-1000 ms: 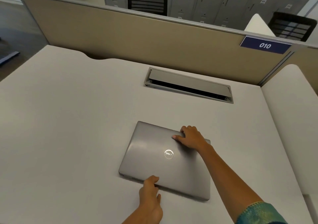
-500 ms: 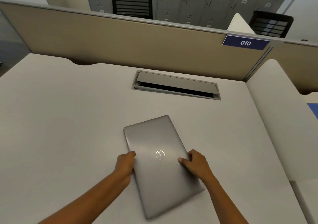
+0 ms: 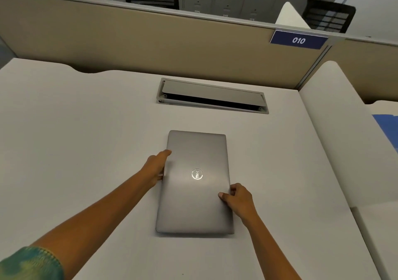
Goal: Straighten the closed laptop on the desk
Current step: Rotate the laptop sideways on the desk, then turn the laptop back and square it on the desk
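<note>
The closed laptop lies lengthwise mid-surface, the left hand cupping its left edge and the right hand pinching its right edge; uneven pushing could twist it crooked or scrape it.

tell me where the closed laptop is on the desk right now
In the head view the laptop lies flat at the desk's centre, short edge toward the cable hatch, between the left hand and right hand.
</note>
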Demonstrator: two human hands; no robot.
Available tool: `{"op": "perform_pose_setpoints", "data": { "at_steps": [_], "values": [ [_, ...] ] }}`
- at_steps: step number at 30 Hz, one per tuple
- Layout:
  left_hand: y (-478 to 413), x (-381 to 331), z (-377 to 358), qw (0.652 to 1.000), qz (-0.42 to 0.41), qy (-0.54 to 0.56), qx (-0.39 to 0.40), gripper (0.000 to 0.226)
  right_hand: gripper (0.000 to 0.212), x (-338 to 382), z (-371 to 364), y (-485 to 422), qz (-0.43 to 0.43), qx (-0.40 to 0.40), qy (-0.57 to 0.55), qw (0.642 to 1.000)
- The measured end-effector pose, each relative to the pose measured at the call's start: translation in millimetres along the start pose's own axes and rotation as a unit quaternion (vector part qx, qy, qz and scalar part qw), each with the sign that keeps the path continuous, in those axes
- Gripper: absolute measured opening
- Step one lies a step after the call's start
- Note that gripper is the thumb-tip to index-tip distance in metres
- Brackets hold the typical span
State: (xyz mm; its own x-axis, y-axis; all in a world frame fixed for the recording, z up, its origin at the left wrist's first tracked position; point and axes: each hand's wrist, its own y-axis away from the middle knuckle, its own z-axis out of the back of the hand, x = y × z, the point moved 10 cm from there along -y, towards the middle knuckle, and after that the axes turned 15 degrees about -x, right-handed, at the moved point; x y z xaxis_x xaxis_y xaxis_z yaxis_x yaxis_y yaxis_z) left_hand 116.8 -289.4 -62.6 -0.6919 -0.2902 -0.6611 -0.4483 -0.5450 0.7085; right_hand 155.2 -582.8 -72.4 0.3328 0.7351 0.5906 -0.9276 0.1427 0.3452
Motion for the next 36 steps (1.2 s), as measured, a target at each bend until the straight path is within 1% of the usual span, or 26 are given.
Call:
{"op": "perform_pose_setpoints", "data": {
  "at_steps": [3, 7, 10, 12, 14, 16, 18, 19, 20, 21, 23, 26, 29, 32, 34, 36],
  "values": [
    [-1.7, 1.8, 0.2, 1.000, -0.010, -0.021, -0.001, 0.064, 0.044, -0.8, 0.2, -3.2, -0.002, 0.010, 0.014, 1.000],
    [14.4, 3.4, 9.3, 0.999, -0.033, -0.022, -0.017, 0.057, 0.047, 12.3, 6.0, -12.9, 0.034, 0.042, 0.093, 0.994],
    [42.8, 19.4, 32.9, 0.995, -0.074, 0.008, -0.070, 0.051, 0.053, 44.2, 26.1, -34.2, 0.089, -0.016, 0.111, 0.990],
    [67.4, 46.9, 51.6, 0.989, -0.069, 0.068, -0.108, 0.047, 0.052, 72.7, 33.5, -50.5, 0.128, -0.048, 0.092, 0.986],
    [93.2, 89.8, 63.1, 0.983, -0.009, 0.129, -0.130, 0.045, 0.050, 100.4, 30.8, -66.9, 0.165, -0.060, 0.093, 0.980],
    [117.8, 136.7, 58.3, 0.968, 0.105, 0.192, -0.119, 0.042, 0.051, 128.2, 22.0, -82.5, 0.202, -0.063, 0.104, 0.972],
    [141.6, 171.1, 37.7, 0.941, 0.238, 0.231, -0.067, 0.038, 0.055, 155.6, 8.1, -94.8, 0.240, -0.050, 0.120, 0.962],
    [152.0, 178.9, 25.6, 0.927, 0.290, 0.237, -0.031, 0.042, 0.057, 167.9, -0.5, -100.2, 0.261, -0.038, 0.135, 0.955],
    [158.7, 180.4, 15.1, 0.913, 0.324, 0.247, 0.002, 0.048, 0.059, 178.6, -9.3, -104.9, 0.284, -0.025, 0.158, 0.946],
    [161.9, 177.1, 7.2, 0.904, 0.340, 0.259, 0.024, 0.054, 0.060, 187.6, -17.9, -108.9, 0.305, -0.013, 0.185, 0.934],
    [163.1, 163.1, -6.1, 0.892, 0.341, 0.292, 0.048, 0.065, 0.062, 198.7, -34.3, -115.5, 0.329, 0.016, 0.232, 0.915],
    [161.2, 148.5, -22.2, 0.881, 0.334, 0.332, 0.052, 0.072, 0.058, 200.6, -54.3, -118.1, 0.334, 0.055, 0.270, 0.901],
    [159.7, 146.6, -30.2, 0.873, 0.338, 0.349, 0.045, 0.070, 0.058, 193.9, -59.2, -113.8, 0.352, 0.038, 0.277, 0.893],
    [158.2, 145.0, -31.8, 0.866, 0.342, 0.359, 0.064, 0.073, 0.063, 186.0, -57.4, -110.0, 0.364, 0.018, 0.286, 0.886],
    [156.9, 143.0, -30.9, 0.867, 0.337, 0.358, 0.083, 0.068, 0.067, 184.1, -53.3, -111.4, 0.353, 0.017, 0.291, 0.889],
    [153.9, 143.3, -27.7, 0.873, 0.330, 0.346, 0.094, 0.069, 0.068, 180.3, -46.7, -115.6, 0.331, 0.018, 0.288, 0.898]
  ]
}}
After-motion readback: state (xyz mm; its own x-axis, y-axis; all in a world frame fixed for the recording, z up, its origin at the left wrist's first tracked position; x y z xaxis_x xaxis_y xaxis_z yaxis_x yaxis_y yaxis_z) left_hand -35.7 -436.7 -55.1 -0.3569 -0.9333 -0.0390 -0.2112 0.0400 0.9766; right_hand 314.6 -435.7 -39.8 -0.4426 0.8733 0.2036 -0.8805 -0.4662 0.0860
